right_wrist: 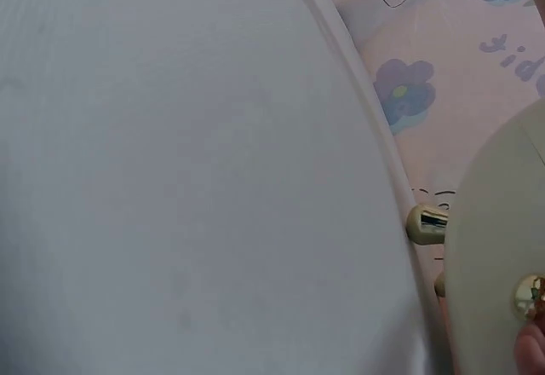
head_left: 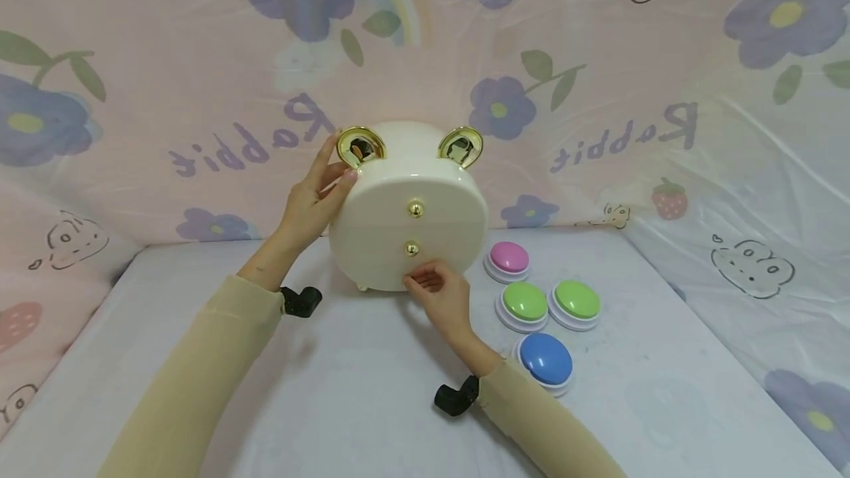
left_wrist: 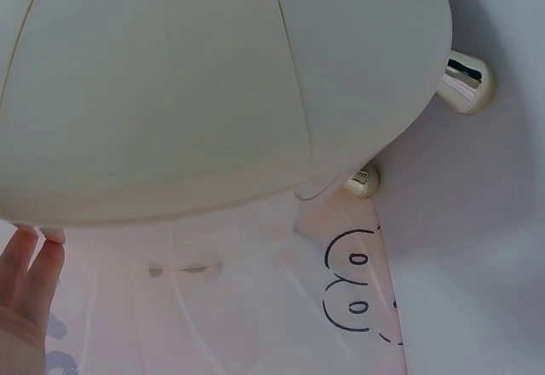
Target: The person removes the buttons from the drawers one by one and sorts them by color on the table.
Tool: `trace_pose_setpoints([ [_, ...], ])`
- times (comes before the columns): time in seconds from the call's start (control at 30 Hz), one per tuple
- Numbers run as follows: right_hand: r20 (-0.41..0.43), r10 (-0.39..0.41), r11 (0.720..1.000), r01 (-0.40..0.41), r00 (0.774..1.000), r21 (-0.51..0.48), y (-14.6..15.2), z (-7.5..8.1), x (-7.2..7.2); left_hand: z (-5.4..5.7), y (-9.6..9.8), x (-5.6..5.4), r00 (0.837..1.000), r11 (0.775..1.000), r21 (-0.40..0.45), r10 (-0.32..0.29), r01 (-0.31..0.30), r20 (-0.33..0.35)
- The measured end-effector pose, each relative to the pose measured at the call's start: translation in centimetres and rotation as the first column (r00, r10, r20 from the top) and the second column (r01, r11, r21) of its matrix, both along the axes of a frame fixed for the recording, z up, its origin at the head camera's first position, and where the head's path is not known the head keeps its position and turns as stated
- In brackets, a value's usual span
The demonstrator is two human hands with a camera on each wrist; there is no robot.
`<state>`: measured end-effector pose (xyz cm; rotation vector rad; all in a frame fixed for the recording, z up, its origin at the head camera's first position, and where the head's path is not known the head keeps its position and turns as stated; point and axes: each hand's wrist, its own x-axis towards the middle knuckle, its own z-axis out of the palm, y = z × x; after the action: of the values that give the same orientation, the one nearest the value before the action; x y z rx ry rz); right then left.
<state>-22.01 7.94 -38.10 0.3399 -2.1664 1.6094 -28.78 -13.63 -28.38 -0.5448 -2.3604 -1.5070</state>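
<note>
A rounded cream box with two drawers stands on short gold feet. It has two gold-rimmed ears on top and two gold ball knobs down its front. My left hand touches its upper left side, thumb on the front edge and forefinger by the left ear; in the left wrist view, extended fingers meet the box's edge. Below the lower knob, my right hand hovers with loosely bent fingers and nothing visible in them. The right wrist view catches just a fingertip close beside a knob.
Right of the box sit several round push-buttons on white bases: pink, two green, and blue beside my right wrist. Patterned cloth hangs close behind the box. Black camera mounts jut from both wrists.
</note>
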Motion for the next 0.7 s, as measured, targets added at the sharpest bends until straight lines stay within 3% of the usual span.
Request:
trace_pose_setpoints([
  [0.1, 0.019, 0.003, 1.0, -0.003, 1.0, 0.0, -0.1, -0.3, -0.2, 0.1, 0.0, 0.1, 1.0, 1.0, 0.001, -0.001, 0.001, -0.008],
  [0.33, 0.065, -0.003, 0.999, 0.006, 0.998, -0.051, 0.1, -3.2, -2.0, 0.2, -0.1, 0.0, 1.0, 1.0, 0.005, -0.008, 0.008, -0.01],
  [0.7, 0.034, -0.057, 0.998, 0.058, 0.998, -0.035, 0.0, -3.7, -2.0, 0.0, 0.0, 0.0, 1.0, 1.0, 0.017, -0.01, 0.01, -0.002],
])
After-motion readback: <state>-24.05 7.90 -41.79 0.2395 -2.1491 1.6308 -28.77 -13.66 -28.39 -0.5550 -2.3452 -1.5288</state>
